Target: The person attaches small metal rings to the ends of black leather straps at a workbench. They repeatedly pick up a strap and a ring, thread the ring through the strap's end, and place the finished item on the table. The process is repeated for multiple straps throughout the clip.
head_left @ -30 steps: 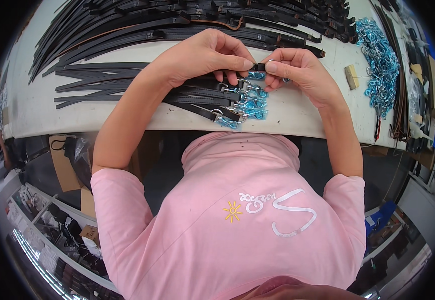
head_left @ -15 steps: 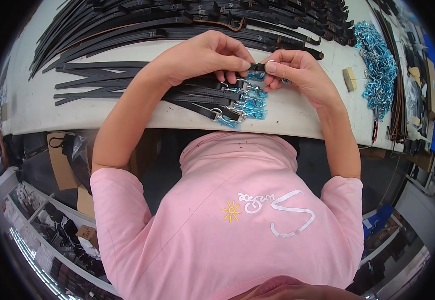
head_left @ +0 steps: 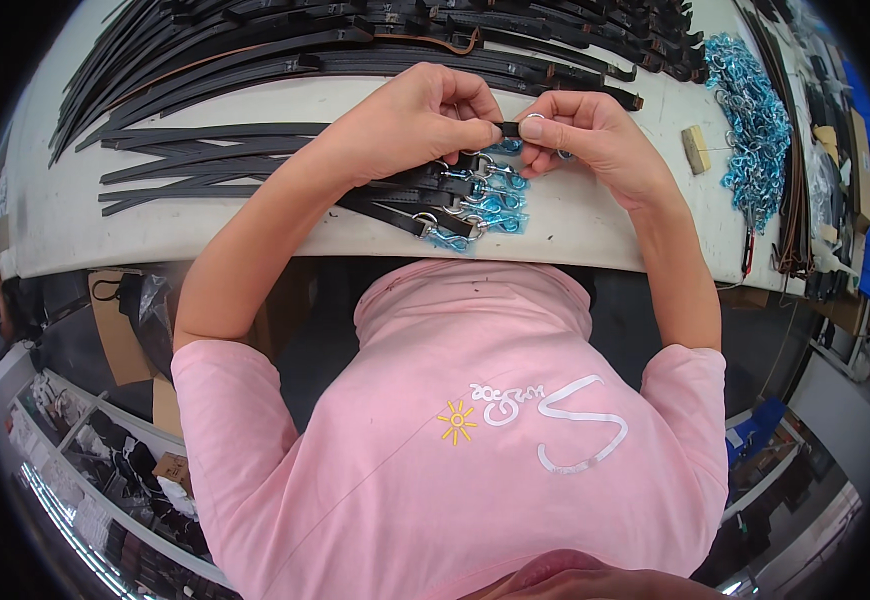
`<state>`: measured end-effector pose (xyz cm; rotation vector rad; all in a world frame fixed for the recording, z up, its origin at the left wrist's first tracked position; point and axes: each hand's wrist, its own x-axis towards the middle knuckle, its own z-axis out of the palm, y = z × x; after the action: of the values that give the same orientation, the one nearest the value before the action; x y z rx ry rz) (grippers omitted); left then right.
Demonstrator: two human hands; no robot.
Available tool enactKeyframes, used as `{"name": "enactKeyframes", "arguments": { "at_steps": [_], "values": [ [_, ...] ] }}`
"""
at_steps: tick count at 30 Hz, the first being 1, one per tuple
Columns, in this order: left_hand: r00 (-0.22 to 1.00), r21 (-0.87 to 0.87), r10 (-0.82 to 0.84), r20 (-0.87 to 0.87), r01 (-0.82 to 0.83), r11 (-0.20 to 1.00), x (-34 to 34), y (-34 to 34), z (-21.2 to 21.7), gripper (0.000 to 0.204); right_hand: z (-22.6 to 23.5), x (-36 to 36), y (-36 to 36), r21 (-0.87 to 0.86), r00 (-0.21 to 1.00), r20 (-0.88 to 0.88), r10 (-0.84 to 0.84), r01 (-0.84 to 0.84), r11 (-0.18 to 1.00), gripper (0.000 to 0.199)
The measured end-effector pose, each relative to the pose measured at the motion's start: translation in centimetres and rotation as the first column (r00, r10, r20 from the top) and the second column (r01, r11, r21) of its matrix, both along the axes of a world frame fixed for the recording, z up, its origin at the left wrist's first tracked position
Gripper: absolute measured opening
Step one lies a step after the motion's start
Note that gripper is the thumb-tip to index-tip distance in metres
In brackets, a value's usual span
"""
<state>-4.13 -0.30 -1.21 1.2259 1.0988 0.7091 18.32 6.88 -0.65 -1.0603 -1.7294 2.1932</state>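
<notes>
Head view shows both hands, left hand [head_left: 423,112] and right hand [head_left: 583,130], pinching the black strap end [head_left: 508,129] between them.

black strap [head_left: 508,129] | end level, pinched | metal ring [head_left: 534,120] touching

The person wears a pink shirt [head_left: 475,400] with short sleeves, a little yellow sun and white curly marks on the front, and both arms are bare below the sleeves.
</notes>
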Motion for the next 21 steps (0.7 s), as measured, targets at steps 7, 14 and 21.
{"name": "enactKeyframes", "arguments": {
  "at_steps": [7,14,21],
  "values": [
    [0.997,0.2,0.022,-0.076,-0.006,0.98,-0.3,-0.3,0.1,0.018,0.2,0.2,0.0,-0.012,0.999,-0.019,-0.047,0.047,0.999,0.027],
    [0.878,0.628,0.256,-0.403,0.062,0.776,0.2,-1.7,0.1,0.018,0.3,0.0,-0.1,0.0,0.999,-0.017,-0.033,0.034,0.999,0.028],
    [0.913,0.558,0.244,-0.327,-0.022,0.829,0.5,-1.6,-0.1,0.017,0.5,-0.2,-0.5,0.047,0.999,0.009,-0.044,0.043,0.998,0.028]
  ]
}}
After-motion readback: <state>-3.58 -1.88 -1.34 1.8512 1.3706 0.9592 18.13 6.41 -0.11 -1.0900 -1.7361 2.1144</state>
